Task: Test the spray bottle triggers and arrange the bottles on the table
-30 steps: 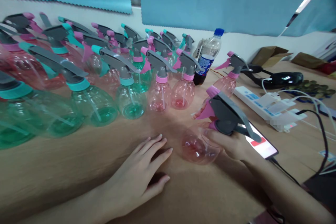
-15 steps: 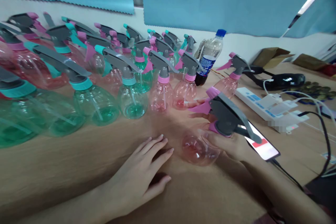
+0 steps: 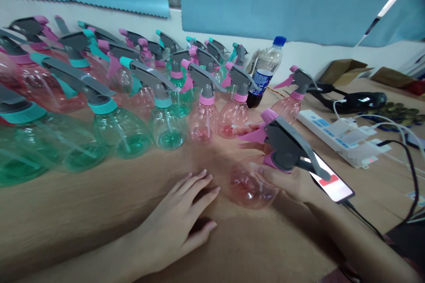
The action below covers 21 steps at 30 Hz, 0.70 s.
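My right hand (image 3: 292, 183) is around the neck of a pink spray bottle (image 3: 249, 190) with a grey and pink head. The thumb lies on the near side, and the fingers stretch out behind the pink trigger. The bottle's head leans right. I cannot tell whether its base touches the table. To its left, my left hand (image 3: 177, 212) rests flat on the table (image 3: 99, 212), open and holding nothing. Closest beyond the hands stand two pink spray bottles (image 3: 203, 124) and a green spray bottle (image 3: 168, 128).
Several more pink and green spray bottles (image 3: 119, 135) crowd the left and back. A cola bottle (image 3: 262, 79) stands near the wall. On the right are a lit phone (image 3: 334, 183), a power strip (image 3: 332, 135) with cables, black glasses (image 3: 360, 101) and another pink spray bottle (image 3: 287, 106).
My right fingers have stretched further left behind the trigger. The bottle and my left hand have hardly moved. The whole view shifted slightly at first, then held steady.
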Each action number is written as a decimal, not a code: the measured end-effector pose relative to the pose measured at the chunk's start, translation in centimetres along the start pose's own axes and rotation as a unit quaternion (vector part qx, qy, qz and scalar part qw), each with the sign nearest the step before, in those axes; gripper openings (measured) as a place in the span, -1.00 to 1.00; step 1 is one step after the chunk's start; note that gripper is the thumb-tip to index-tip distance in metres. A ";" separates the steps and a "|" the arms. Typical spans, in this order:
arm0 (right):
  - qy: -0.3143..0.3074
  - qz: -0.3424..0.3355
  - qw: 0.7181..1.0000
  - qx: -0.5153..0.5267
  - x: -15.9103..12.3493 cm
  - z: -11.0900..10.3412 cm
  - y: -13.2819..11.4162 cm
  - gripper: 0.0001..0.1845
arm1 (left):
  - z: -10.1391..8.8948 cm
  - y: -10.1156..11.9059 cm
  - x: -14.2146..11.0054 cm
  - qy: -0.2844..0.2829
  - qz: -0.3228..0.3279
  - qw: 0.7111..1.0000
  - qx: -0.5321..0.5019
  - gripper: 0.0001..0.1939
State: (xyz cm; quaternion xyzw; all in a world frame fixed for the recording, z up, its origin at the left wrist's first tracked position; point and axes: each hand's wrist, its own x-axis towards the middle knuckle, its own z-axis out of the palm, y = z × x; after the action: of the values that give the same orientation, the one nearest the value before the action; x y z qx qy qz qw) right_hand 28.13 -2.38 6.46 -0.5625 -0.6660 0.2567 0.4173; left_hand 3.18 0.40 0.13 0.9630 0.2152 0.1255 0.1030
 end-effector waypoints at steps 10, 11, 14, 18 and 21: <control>0.027 -0.013 0.999 -0.024 0.4 -0.1 -0.7 -0.84 | 0.0 0.0 0.1 -0.004 -0.002 1.000 0.006 -0.51; 0.023 -0.011 1.000 -0.019 0.3 0.0 -0.7 -0.79 | 0.0 0.0 0.1 -0.005 -0.002 1.000 0.006 -0.51; 0.004 0.004 1.000 -0.004 0.2 0.0 -0.5 -0.74 | -0.1 0.1 0.1 -0.008 0.000 1.000 0.007 -0.50; -0.004 0.005 1.000 0.007 0.2 0.0 -0.1 -0.83 | 0.1 0.0 -0.1 -0.003 0.000 1.000 0.008 -0.50; -0.018 -0.016 0.999 0.023 0.2 0.0 0.0 -0.89 | 0.2 0.0 -0.1 0.003 0.001 1.000 0.005 -0.50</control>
State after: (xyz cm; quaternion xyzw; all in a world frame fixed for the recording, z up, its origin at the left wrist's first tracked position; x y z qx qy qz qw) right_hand 28.10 -2.17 6.56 -0.5376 -0.6761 0.2756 0.4217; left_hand 3.14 0.35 -0.07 0.9633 0.2151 0.1275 0.0978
